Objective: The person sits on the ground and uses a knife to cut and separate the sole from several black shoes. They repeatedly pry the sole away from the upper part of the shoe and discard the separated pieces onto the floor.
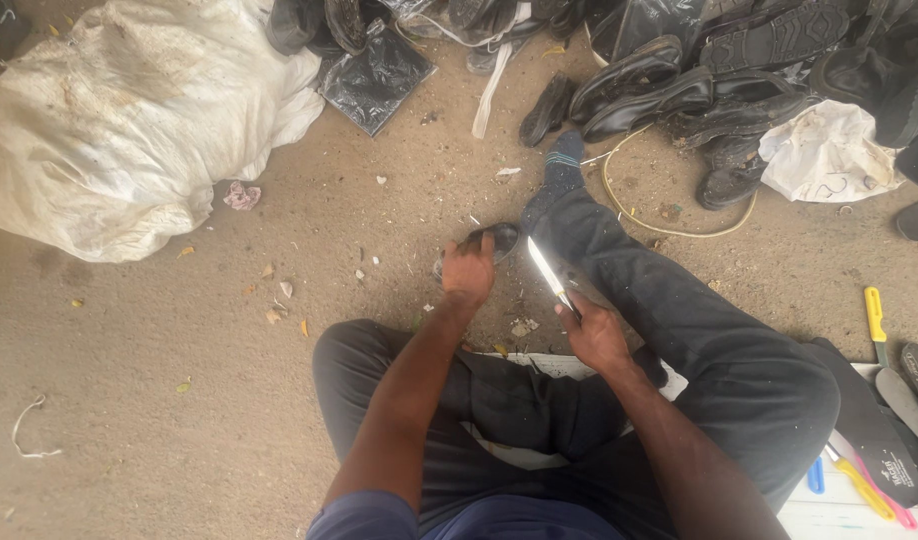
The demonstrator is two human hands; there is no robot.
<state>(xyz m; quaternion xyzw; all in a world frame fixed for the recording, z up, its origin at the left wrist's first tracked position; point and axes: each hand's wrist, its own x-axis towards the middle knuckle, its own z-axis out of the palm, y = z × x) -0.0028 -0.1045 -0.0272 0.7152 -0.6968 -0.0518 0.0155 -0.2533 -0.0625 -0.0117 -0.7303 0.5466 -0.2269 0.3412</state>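
Seated on sandy ground, a person's left hand [468,270] presses a dark shoe sole [498,240] while the right hand [596,333] grips a knife [549,274] just beside it.

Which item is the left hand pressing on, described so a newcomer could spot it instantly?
Start from the person's outstretched leg in dark trousers, which ends in a dark sock near the heap of black shoes. Just left of that leg, on the sandy ground, the left hand covers a small dark rounded shoe piece. Unlike the heaped shoes, it lies alone, beside the right hand with its shiny steel knife.
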